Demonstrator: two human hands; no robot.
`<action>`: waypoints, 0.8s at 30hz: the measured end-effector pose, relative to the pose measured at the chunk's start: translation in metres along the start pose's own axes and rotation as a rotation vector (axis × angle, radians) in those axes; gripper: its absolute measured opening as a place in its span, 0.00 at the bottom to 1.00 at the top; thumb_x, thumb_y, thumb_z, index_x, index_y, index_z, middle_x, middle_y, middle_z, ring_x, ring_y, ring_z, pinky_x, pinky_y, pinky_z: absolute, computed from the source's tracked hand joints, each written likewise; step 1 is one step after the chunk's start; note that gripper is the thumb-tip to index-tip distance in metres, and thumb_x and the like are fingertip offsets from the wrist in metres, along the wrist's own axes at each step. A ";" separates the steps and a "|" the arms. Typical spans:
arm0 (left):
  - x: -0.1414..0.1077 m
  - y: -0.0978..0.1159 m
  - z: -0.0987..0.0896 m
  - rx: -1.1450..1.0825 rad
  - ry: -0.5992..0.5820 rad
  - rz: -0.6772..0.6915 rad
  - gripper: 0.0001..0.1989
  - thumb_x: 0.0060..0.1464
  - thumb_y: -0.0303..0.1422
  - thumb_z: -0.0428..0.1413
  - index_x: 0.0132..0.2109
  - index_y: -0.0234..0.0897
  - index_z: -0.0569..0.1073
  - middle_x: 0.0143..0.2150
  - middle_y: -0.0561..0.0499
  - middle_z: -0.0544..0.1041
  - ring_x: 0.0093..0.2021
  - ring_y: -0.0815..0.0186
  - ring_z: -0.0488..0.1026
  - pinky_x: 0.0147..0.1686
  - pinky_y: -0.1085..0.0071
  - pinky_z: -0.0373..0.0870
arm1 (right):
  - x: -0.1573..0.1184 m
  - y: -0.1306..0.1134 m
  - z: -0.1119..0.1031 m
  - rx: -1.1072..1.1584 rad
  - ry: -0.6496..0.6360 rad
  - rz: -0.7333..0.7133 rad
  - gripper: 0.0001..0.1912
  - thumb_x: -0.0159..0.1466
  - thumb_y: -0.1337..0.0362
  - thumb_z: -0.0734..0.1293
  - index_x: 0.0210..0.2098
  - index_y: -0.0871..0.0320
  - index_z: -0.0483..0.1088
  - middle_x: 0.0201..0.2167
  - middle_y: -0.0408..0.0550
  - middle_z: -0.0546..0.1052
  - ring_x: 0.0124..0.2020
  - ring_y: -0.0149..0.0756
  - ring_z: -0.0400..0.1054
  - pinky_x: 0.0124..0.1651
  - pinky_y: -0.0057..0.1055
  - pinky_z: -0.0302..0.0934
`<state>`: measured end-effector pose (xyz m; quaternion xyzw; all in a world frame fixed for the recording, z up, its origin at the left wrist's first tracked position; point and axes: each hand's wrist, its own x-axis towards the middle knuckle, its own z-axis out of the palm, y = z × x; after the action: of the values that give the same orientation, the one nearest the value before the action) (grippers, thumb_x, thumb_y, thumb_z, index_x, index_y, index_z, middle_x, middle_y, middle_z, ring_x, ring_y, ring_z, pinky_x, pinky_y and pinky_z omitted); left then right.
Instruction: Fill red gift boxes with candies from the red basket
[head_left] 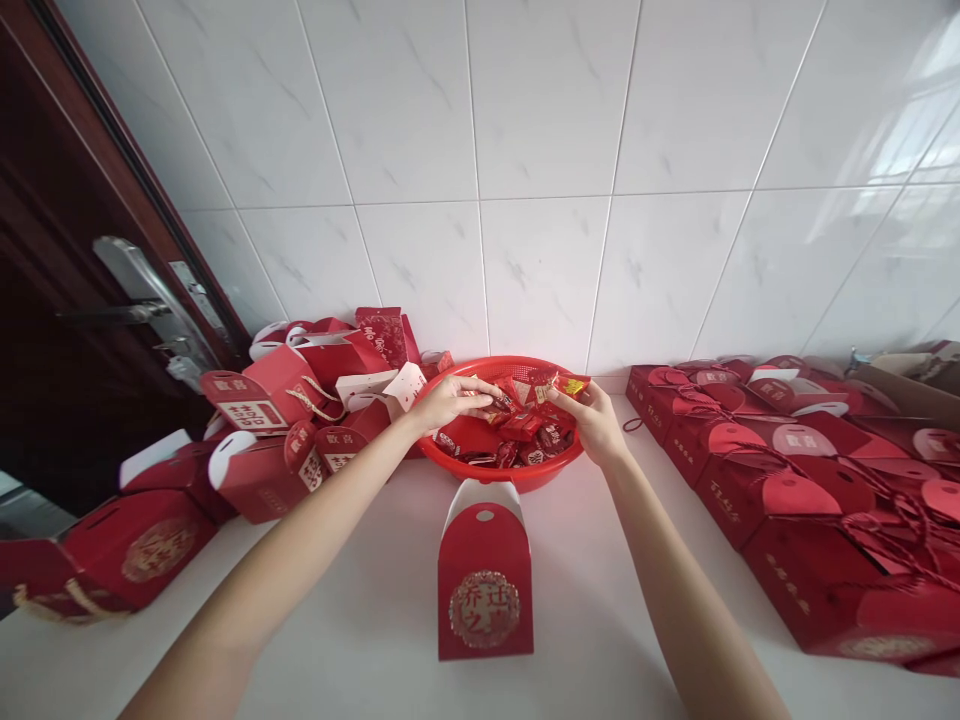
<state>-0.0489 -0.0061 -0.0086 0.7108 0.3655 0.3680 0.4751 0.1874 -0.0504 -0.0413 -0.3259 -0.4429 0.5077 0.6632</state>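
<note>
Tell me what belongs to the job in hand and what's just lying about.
In the job, it seems: packet in the right hand, red basket, packets inside, red box in front.

Apparently just lying about, untouched: boxes at left, boxes at right, brown carton.

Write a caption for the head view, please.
Left hand and right hand handle small wrapped packets at a red basket.

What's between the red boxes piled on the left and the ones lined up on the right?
The head view shows a red basket holding wrapped sweets, the left hand and right hand over it, and one upright red box nearer the wearer.
</note>
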 end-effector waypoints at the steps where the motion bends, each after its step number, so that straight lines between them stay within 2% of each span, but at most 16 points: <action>1: -0.002 0.001 0.001 -0.017 0.018 0.024 0.12 0.41 0.37 0.67 0.35 0.39 0.84 0.43 0.47 0.82 0.45 0.56 0.77 0.51 0.55 0.73 | 0.000 -0.001 0.000 -0.002 -0.002 0.006 0.25 0.44 0.56 0.82 0.39 0.57 0.75 0.37 0.49 0.83 0.39 0.45 0.79 0.43 0.39 0.74; 5: -0.010 0.007 0.007 -0.082 0.059 0.113 0.08 0.42 0.35 0.66 0.33 0.39 0.84 0.49 0.44 0.82 0.51 0.53 0.76 0.55 0.53 0.69 | -0.003 -0.003 0.001 -0.015 -0.022 0.020 0.27 0.43 0.57 0.82 0.40 0.56 0.75 0.36 0.48 0.83 0.39 0.45 0.79 0.42 0.39 0.74; 10: -0.022 0.018 0.020 0.004 0.149 0.209 0.12 0.42 0.34 0.68 0.37 0.37 0.82 0.51 0.44 0.81 0.56 0.51 0.74 0.56 0.55 0.70 | -0.004 -0.011 0.002 0.008 -0.059 0.077 0.22 0.45 0.56 0.82 0.36 0.57 0.77 0.36 0.48 0.83 0.37 0.43 0.78 0.41 0.36 0.74; 14: -0.033 0.024 0.028 0.008 0.204 0.204 0.24 0.42 0.35 0.67 0.50 0.37 0.78 0.55 0.45 0.77 0.53 0.54 0.75 0.52 0.58 0.74 | -0.010 -0.023 0.008 0.105 -0.188 0.212 0.19 0.49 0.55 0.80 0.36 0.58 0.79 0.38 0.49 0.83 0.39 0.42 0.78 0.40 0.32 0.74; 17: -0.042 0.030 0.034 -0.041 0.228 0.192 0.28 0.43 0.36 0.67 0.54 0.38 0.74 0.56 0.44 0.76 0.50 0.55 0.77 0.48 0.60 0.76 | -0.020 -0.033 0.016 0.082 -0.292 0.254 0.18 0.51 0.56 0.79 0.37 0.57 0.80 0.39 0.49 0.83 0.40 0.42 0.78 0.39 0.32 0.74; 20: -0.053 0.038 0.039 -0.054 0.250 0.222 0.29 0.45 0.36 0.67 0.55 0.38 0.72 0.54 0.45 0.75 0.49 0.56 0.77 0.48 0.62 0.76 | -0.032 -0.042 0.026 0.029 -0.315 0.255 0.16 0.51 0.57 0.79 0.37 0.56 0.80 0.38 0.47 0.83 0.38 0.40 0.78 0.38 0.31 0.73; 24: -0.071 0.047 0.044 -0.040 0.225 0.231 0.28 0.49 0.37 0.65 0.58 0.41 0.69 0.53 0.46 0.75 0.49 0.58 0.76 0.47 0.64 0.76 | -0.046 -0.056 0.037 -0.029 -0.288 0.169 0.16 0.51 0.56 0.79 0.37 0.55 0.79 0.37 0.48 0.83 0.38 0.43 0.78 0.40 0.35 0.74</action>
<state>-0.0350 -0.0991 0.0114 0.6929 0.3249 0.5045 0.3997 0.1708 -0.1110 0.0105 -0.2954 -0.5117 0.5966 0.5430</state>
